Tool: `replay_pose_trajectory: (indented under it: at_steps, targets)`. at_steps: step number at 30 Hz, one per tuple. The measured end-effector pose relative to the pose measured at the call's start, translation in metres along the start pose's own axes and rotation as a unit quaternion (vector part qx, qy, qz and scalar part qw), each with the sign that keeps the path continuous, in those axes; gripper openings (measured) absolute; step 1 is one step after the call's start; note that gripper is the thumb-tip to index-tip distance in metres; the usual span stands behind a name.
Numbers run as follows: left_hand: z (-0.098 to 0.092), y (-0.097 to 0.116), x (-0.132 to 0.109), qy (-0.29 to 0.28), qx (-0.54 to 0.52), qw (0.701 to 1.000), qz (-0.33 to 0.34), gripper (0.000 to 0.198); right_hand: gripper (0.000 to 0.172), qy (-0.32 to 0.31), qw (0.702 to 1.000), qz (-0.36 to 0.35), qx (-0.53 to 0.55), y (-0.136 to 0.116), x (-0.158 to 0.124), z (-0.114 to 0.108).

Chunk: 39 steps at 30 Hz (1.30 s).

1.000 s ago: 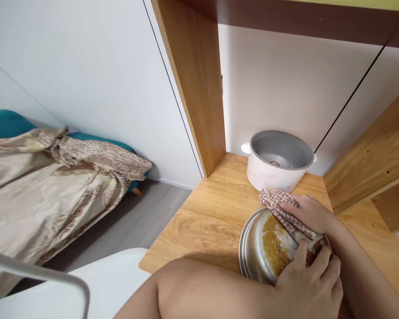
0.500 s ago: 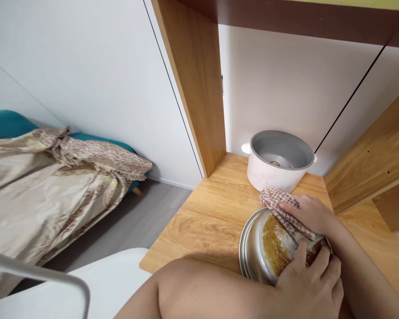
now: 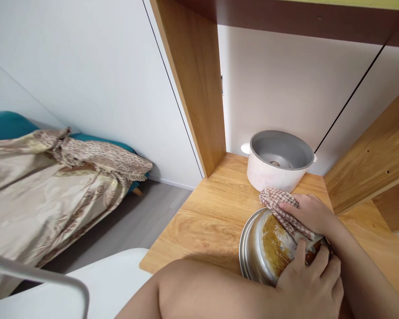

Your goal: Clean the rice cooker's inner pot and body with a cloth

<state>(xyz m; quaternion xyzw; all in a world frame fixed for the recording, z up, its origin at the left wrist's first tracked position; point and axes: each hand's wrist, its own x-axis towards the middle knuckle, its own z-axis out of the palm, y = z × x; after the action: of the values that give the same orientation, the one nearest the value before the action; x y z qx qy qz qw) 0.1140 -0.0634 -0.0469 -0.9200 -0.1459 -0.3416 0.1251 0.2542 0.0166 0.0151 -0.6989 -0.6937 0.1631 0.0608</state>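
A metal pot [image 3: 257, 248] lies tipped on the wooden tabletop, its scratched, yellow-brown stained bottom facing up toward me. My left hand [image 3: 314, 279] reaches across from the left, fingers bent over the near right part of the pot. In my right hand [image 3: 310, 214] is a folded brown-and-white patterned cloth [image 3: 279, 206], laid against the upper edge of the pot's bottom. A small greyish piece between the two hands cannot be made out clearly. Just behind the cloth stands an upright white pot [image 3: 272, 175] with a grey inside.
The wooden table [image 3: 193, 226] ends at a left edge beside a white chair [image 3: 119, 274] with a grey rail. Wooden panels [image 3: 199, 88] rise on both sides, under a dark shelf [image 3: 302, 22]. Farther left is a teal sofa [image 3: 6, 122] under a patterned cover [image 3: 53, 199].
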Motion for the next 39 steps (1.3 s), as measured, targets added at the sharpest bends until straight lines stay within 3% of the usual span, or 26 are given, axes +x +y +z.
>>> replay_pose_trajectory:
  at_steps: [6,12,19,23,28,35,39]
  targets:
    - [0.0006,0.0013,0.0001,-0.002,-0.010,1.000,-0.006,0.027,0.049,-0.017,0.999,-0.032,0.034,0.0010,-0.0001,0.0004]
    - [0.0000,0.0016,0.0001,-0.012,-0.007,1.000,-0.002,0.025,0.054,-0.003,1.000,0.020,-0.018,-0.0041,-0.0019,-0.0015]
    - [0.0005,0.0019,-0.0001,-0.021,-0.011,1.000,-0.003,0.026,0.050,-0.008,1.000,-0.019,0.012,-0.0039,-0.0021,-0.0021]
    - [0.0010,0.0021,-0.0005,-0.024,-0.012,1.000,-0.003,0.028,0.051,0.009,0.999,-0.003,-0.034,-0.0054,-0.0021,-0.0017]
    - [0.0019,0.0023,-0.0008,-0.030,-0.006,1.000,0.000,0.026,0.055,-0.008,1.000,0.001,-0.010,-0.0013,-0.0010,0.0015]
    - [0.0002,0.0015,0.0007,0.002,0.006,1.000,-0.009,0.030,0.057,0.004,0.998,0.034,-0.045,-0.0054,-0.0021,-0.0011]
    - [-0.0008,0.0012,0.0012,0.006,0.013,1.000,-0.008,0.031,0.054,-0.012,1.000,0.005,-0.010,-0.0029,-0.0019,-0.0002]
